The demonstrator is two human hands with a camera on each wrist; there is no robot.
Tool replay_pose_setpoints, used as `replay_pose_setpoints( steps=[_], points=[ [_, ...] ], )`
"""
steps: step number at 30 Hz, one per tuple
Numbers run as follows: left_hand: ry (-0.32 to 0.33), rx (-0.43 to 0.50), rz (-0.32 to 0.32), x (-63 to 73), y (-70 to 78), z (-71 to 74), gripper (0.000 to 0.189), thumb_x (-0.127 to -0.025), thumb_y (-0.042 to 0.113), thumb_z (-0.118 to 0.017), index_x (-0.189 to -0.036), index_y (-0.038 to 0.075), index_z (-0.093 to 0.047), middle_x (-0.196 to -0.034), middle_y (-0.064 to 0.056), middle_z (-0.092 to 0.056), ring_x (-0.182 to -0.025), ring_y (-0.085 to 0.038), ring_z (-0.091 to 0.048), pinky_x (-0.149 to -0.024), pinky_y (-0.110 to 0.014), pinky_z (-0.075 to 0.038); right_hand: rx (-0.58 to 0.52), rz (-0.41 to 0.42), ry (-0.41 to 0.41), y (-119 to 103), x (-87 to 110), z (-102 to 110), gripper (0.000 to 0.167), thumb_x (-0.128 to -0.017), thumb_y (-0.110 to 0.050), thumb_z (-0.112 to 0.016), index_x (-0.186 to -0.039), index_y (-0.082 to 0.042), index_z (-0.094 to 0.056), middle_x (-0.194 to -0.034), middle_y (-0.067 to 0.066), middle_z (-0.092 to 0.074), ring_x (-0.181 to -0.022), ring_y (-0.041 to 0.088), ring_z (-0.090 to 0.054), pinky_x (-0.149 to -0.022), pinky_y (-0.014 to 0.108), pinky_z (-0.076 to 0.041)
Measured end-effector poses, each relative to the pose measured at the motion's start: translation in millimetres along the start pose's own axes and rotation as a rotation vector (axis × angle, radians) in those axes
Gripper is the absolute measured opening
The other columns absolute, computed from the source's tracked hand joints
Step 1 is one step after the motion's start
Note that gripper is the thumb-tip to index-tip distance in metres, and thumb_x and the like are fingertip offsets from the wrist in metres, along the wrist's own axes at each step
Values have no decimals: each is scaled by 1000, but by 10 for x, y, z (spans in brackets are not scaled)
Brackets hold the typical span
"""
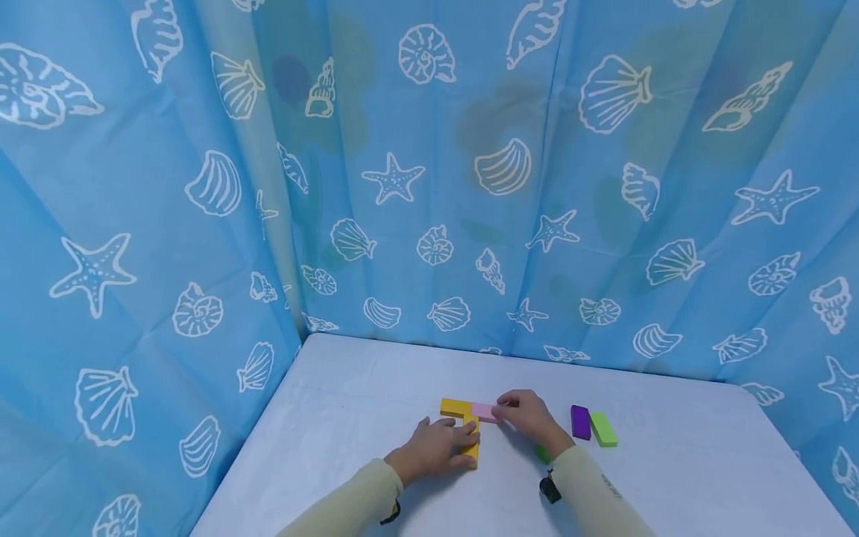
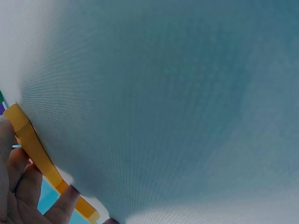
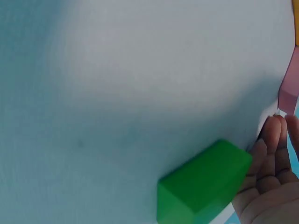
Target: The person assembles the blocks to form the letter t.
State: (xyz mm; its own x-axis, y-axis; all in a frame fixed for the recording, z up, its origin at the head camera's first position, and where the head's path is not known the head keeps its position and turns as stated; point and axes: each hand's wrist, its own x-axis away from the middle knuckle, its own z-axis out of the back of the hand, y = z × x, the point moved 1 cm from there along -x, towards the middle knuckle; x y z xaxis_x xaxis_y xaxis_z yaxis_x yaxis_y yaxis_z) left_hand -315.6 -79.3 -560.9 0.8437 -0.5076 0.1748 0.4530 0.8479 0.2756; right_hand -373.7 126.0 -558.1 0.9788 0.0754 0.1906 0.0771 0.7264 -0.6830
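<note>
Two yellow blocks form an angle on the white table: one crosswise, one running toward the near edge. The pink block adjoins their corner, continuing the crosswise row to the right. My left hand lies with spread fingers across the lengthwise yellow block; its fingertips touch yellow in the left wrist view. At the pink block's right end is my right hand, fingertips close against that end in the right wrist view. Beneath the right wrist sits a green block, mostly hidden in the head view.
To the right of the right hand lie a purple block and a light green block, side by side. The white tabletop ends at a blue shell-patterned curtain behind and on the left.
</note>
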Motion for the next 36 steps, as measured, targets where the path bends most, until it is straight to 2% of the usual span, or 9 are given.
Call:
replay_pose_setpoints(
  steps=[5, 11, 18, 23, 29, 36],
  points=[
    [-5, -11, 8, -30, -30, 30, 55, -90, 59, -58, -141, 40, -51, -151, 20, -44, -138, -24, -48, -107, -67, -36, 24, 17, -6, -15, -22, 56, 43, -86, -36, -76, -117, -8, -68, -115, 10, -67, -100, 24, -60, -94, 49, -55],
    [11, 1, 19, -40, -60, 72, 55, -91, 58, -59, -141, 39, -51, -151, 19, -44, -138, -25, -47, -108, -68, -35, 28, 16, -18, -43, -60, 119, 42, -87, -36, -74, -117, -7, -68, -110, 10, -67, -90, 21, -60, -87, 43, -58],
    [5, 5, 13, -51, -85, 78, 55, -91, 59, -58, -142, 39, -51, -151, 20, -43, -139, -26, -46, -108, -68, -34, 27, 6, -27, -12, -81, 214, 41, -88, -34, -73, -118, -7, -67, -109, 9, -67, -88, 20, -61, -83, 39, -58],
    [13, -9, 15, -58, -98, 101, 55, -90, 59, -59, -141, 40, -51, -151, 21, -44, -138, -26, -47, -107, -68, -35, 27, 42, -36, -60, -88, 289, 37, -90, -30, -72, -118, -6, -68, -103, 8, -67, -85, 19, -61, -80, 37, -57],
    [18, -13, 18, -62, -106, 139, 55, -90, 59, -59, -141, 40, -51, -151, 20, -45, -138, -26, -47, -108, -68, -35, 58, 83, -18, -103, -119, 362, 36, -90, -28, -73, -117, -5, -69, -104, 8, -68, -87, 18, -61, -81, 39, -58],
    [-5, 6, 1, 0, -8, 19, 53, -91, 58, -59, -140, 39, -53, -150, 20, -46, -136, -26, -48, -107, -67, -36, 53, 65, 26, 64, 7, 409, 33, -91, -24, -71, -115, -3, -69, -102, 8, -68, -87, 19, -60, -80, 39, -57]
  ],
)
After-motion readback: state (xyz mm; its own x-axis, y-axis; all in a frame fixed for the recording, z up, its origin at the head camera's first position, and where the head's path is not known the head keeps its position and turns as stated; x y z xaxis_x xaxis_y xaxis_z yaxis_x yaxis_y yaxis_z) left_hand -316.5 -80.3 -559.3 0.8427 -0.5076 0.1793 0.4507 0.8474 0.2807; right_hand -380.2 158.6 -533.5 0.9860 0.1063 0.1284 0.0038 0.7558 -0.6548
